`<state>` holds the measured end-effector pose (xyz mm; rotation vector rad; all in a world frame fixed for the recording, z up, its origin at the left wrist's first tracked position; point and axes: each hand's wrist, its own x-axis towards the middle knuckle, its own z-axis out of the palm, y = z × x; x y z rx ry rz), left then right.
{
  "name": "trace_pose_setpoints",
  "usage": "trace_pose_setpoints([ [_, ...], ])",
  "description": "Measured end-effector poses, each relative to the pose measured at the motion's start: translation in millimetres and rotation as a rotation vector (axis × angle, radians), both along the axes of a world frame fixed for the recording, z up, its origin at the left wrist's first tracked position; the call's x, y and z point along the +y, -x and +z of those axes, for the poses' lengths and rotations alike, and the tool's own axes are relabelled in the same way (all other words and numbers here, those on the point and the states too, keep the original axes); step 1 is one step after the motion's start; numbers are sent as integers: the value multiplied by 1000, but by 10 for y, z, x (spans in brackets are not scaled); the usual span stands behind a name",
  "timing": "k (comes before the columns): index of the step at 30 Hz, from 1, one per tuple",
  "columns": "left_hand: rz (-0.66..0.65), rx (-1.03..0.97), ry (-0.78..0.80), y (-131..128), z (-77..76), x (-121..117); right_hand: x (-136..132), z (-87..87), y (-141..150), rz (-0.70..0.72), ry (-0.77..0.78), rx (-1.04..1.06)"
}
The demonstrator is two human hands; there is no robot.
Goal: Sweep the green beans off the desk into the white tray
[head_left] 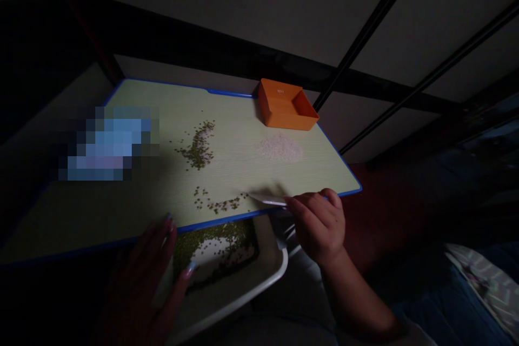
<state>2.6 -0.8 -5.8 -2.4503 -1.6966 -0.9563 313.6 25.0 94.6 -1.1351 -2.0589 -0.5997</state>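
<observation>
My right hand [318,221] is closed around a thin, pale, blade-like tool [267,199], whose exact kind I cannot make out. The tool's tip points left, near a thin line of small green beans [224,205] by the table's front edge. In deep shadow, my left hand [150,265] has its fingers apart and holds nothing visible. Its fingertips are by the table edge and the white tub [279,259] below, which contains green beans [203,238]. Farther back on the table lie a pile of green beans mixed with pale grains [200,146] and a pile of white, rice-like grains [279,147].
The pale tabletop [239,119] has a raised blue rim. An orange open box [287,108] stands at its back right corner. A blurred-out bluish thing [109,143] lies at the left. Dark panels rise behind, and bluish fabric [438,303] is at the lower right.
</observation>
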Motion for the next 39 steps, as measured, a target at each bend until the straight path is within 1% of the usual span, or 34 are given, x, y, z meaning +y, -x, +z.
trace_pose_setpoints([
  [5, 10, -5, 12, -4, 27, -7, -23, 5, -3, 9, -7, 6],
  [9, 17, -21, 32, -13, 19, -4, -14, 20, 13, 27, -5, 16],
  [18, 15, -8, 32, -9, 24, -5, 73, 35, 16, 95, 27, 61],
  [23, 15, -12, 43, -10, 47, -9, 219, 98, -36, 121, 117, 83],
  [28, 12, -10, 30, -22, 67, 0, 475, 171, -79, 184, 171, 86],
  [32, 20, 4, 34, -10, 59, 0, 648, 187, -86, 234, 212, 115],
  [35, 13, 14, 34, 4, 39, -4, 707, 184, -101, 267, 241, 131],
  [39, 25, 15, 54, -2, 30, -3, 712, 197, -131, 311, 268, 162],
])
